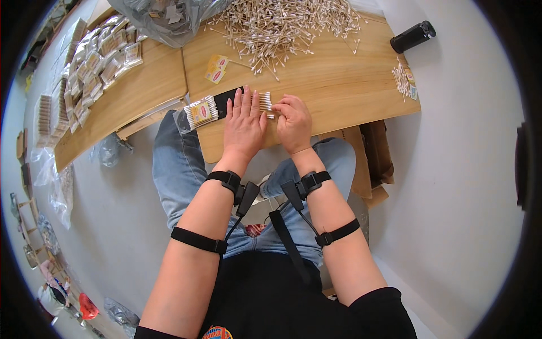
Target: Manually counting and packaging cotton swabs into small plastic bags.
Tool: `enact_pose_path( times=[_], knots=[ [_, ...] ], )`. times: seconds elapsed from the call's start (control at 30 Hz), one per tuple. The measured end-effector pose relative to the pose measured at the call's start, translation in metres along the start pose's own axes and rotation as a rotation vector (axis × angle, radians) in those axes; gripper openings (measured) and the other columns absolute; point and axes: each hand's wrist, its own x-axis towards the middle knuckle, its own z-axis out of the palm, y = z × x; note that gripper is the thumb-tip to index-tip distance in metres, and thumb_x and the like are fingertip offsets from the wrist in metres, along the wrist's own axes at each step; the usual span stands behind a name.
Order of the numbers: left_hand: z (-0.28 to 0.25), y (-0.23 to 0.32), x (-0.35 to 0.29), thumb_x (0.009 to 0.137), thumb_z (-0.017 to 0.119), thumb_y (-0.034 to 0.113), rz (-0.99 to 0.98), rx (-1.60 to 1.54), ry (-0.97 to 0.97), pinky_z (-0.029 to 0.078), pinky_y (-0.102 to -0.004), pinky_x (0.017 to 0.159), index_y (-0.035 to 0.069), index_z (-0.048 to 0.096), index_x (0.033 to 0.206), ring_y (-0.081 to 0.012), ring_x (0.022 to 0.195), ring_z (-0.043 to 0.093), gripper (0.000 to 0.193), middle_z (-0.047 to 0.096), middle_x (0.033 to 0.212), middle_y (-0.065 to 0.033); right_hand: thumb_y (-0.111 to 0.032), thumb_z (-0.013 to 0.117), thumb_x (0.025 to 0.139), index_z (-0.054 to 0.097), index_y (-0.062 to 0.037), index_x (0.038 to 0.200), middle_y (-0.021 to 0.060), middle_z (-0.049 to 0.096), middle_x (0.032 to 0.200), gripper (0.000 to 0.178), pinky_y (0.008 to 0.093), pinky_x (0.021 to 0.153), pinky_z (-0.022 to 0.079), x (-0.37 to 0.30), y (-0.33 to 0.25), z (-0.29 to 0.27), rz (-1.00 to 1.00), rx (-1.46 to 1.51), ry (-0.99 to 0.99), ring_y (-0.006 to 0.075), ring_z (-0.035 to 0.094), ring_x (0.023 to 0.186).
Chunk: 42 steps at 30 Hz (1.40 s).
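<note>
My left hand (244,127) lies flat, fingers stretched out, over a row of cotton swabs (265,101) and a black strip (228,100) on the wooden table. White tips of the row show to the right of my fingers. My right hand (293,121) is closed in a pinch at those tips, seemingly on a cotton swab; its fingertips partly hide it. A single swab (270,116) shows just below. Left of the black strip is a clear plastic bag (182,120) with a row of swabs and a yellow label card (200,112).
A big heap of loose swabs (282,28) covers the table's far side, beside a grey plastic bag (169,22). Yellow cards (216,68) lie nearer. Filled packs (104,59) pile up at left. A black cylinder (413,37) and a small swab bunch (401,82) are at right.
</note>
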Motion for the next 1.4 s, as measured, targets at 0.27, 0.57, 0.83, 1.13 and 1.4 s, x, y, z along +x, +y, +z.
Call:
enact_pose_path(
  times=[0.27, 0.57, 0.83, 1.13, 1.4],
  knots=[
    [-0.0022, -0.0012, 0.0009, 0.098, 0.043, 0.033, 0.000, 0.009, -0.020, 0.018, -0.0461, 0.117, 0.005, 0.038, 0.145, -0.0325, 0.143, 0.027, 0.055, 0.031, 0.153, -0.0170, 0.004, 0.058, 0.070, 0.067, -0.0042, 0.077, 0.0108, 0.063, 0.086, 0.014, 0.0416, 0.087, 0.048, 0.0018, 0.0002, 0.0011, -0.012, -0.015, -0.004, 0.0324, 0.060, 0.097],
    [-0.0027, 0.0003, 0.0020, 0.097, 0.044, 0.032, -0.003, 0.011, -0.028, 0.017, -0.0456, 0.117, 0.004, 0.038, 0.145, -0.0329, 0.143, 0.026, 0.055, 0.031, 0.153, -0.0172, 0.003, 0.059, 0.071, 0.069, -0.0047, 0.081, 0.0103, 0.063, 0.088, 0.016, 0.0413, 0.085, 0.047, 0.0017, 0.0012, 0.0016, -0.012, -0.047, 0.002, 0.0311, 0.059, 0.097],
    [-0.0028, 0.0016, 0.0019, 0.098, 0.043, 0.034, -0.016, 0.012, -0.044, 0.018, -0.0462, 0.117, 0.005, 0.038, 0.145, -0.0328, 0.143, 0.026, 0.056, 0.031, 0.153, -0.0172, 0.002, 0.060, 0.070, 0.069, -0.0054, 0.083, 0.0095, 0.062, 0.086, 0.017, 0.0411, 0.082, 0.047, 0.0044, -0.0019, 0.0007, -0.010, -0.071, 0.010, 0.0303, 0.059, 0.092],
    [-0.0023, 0.0002, 0.0015, 0.098, 0.042, 0.035, -0.007, 0.030, -0.043, 0.018, -0.0465, 0.117, 0.004, 0.037, 0.145, -0.0326, 0.143, 0.027, 0.056, 0.031, 0.153, -0.0172, 0.001, 0.060, 0.071, 0.069, -0.0067, 0.086, 0.0095, 0.060, 0.088, 0.019, 0.0409, 0.080, 0.047, 0.0038, 0.0019, 0.0007, -0.008, -0.054, -0.061, 0.0299, 0.057, 0.090],
    [-0.0030, 0.0023, -0.0014, 0.098, 0.043, 0.034, -0.006, 0.011, -0.033, 0.019, -0.0470, 0.117, 0.003, 0.038, 0.144, -0.0335, 0.143, 0.027, 0.056, 0.033, 0.152, -0.0179, -0.001, 0.060, 0.071, 0.069, -0.0082, 0.092, 0.0095, 0.059, 0.092, 0.024, 0.0415, 0.082, 0.046, 0.0014, -0.0001, 0.0021, 0.014, -0.106, -0.080, 0.0300, 0.056, 0.092]
  ],
)
